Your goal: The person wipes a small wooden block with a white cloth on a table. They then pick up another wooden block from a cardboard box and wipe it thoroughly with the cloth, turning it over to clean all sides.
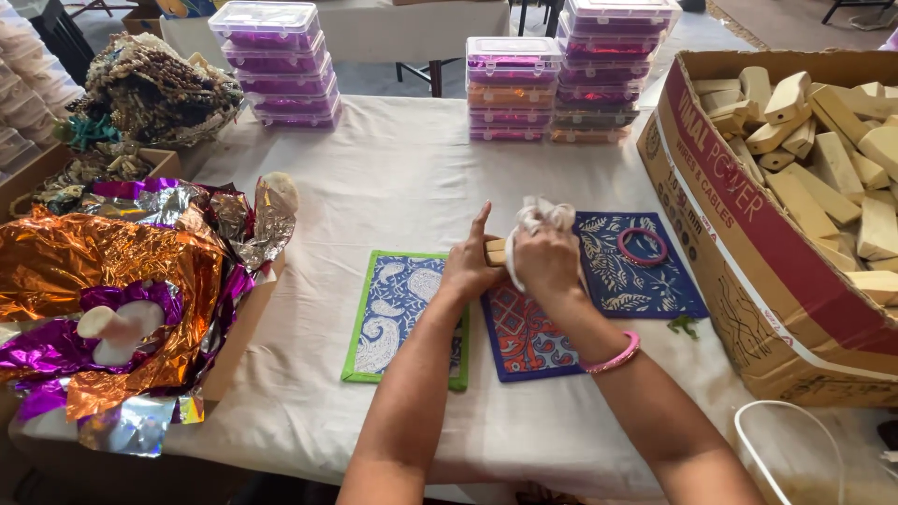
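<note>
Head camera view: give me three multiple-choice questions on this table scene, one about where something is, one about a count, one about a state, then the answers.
1. Where does the pink bangle that is not being worn lie?
A. on the dark blue printed mat
B. in the cardboard box
C. on the foil

2. How many printed mats lie on the white tablecloth?
A. one
B. three
C. five

3. What is the state of the right hand?
A. open and flat on the table
B. closed on a white cloth against a wooden block
C. inside the box

Answers: 1 A, the ring rests on the blue leaf-patterned mat. 2 B, the green-edged paisley mat, the red and blue mat and the dark blue one. 3 B, its fingers grip the cloth at the block that the left hand holds.
</note>
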